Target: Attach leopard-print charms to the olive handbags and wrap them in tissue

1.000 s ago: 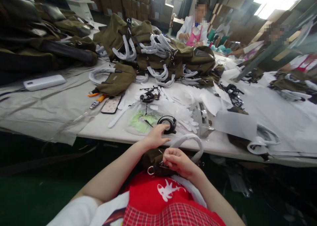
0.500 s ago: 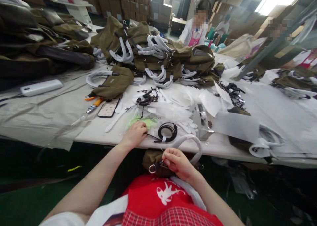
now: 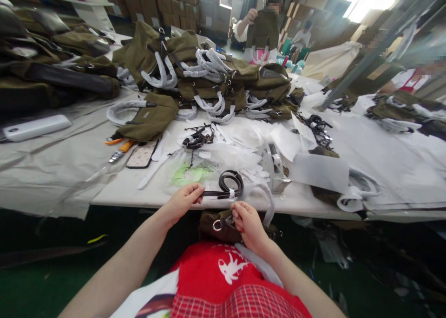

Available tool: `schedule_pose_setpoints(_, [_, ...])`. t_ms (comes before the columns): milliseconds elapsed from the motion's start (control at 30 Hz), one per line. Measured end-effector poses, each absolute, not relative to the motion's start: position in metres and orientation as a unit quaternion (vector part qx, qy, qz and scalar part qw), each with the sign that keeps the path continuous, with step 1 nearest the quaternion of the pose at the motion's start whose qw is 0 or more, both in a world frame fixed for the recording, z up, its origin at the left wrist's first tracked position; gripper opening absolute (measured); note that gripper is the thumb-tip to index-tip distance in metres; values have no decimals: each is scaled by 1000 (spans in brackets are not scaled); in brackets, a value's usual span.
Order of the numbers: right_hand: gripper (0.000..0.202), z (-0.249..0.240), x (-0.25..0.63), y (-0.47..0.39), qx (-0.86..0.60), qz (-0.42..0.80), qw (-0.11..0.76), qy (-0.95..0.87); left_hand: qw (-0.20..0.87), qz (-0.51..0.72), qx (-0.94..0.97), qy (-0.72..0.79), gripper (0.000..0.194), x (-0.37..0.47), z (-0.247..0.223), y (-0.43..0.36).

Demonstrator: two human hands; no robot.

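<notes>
Left hand (image 3: 188, 198) pinching a coiled dark strap (image 3: 230, 184), right hand (image 3: 246, 218) at a bag in the lap

The left grip is closed on the free end of the strap, whose coil, bound with a white band (image 3: 232, 193), lies near the front edge of the surface (image 3: 132, 191); the right grip is pinched, fingers together, over the olive bag (image 3: 219, 225) at the surface's edge, though what exactly it grasps is too small to tell. A metal ring (image 3: 217, 225) shows on that bag, and its pale wrapped handle (image 3: 268, 204) rises beside the right hand. Behind the coil lie a green sheet (image 3: 191, 174) under clear plastic and a tangle of dark cords (image 3: 198, 139); a phone (image 3: 142, 154) lies to the left, beside an orange-handled tool (image 3: 121, 151).
</notes>
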State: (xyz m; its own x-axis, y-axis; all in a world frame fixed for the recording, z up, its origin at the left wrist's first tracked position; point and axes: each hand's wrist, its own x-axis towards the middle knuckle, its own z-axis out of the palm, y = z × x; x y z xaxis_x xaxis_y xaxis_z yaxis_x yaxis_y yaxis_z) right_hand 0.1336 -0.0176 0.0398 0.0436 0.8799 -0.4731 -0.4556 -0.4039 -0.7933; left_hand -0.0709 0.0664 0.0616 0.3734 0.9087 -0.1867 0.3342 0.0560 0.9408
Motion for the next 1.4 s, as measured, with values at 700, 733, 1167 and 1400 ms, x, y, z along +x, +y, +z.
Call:
schedule_pose_setpoints(700, [42,33,131,7,-516,684,454,-244,171,273,846,425,34,-52,83,62])
schedule_pose_setpoints(733, [43,34,129,6,-518,682,453,-247,157,261,874,380,40,-48,86,61])
schedule_pose_setpoints(1167, [47,24,138,-7,-501,659,464,-316,96,146,944,280,42,6,34,82])
schedule_pose_setpoints(1400, [30,34,138,-13,-487,638,491,-340,42,217,893,392,51,-4,64,74])
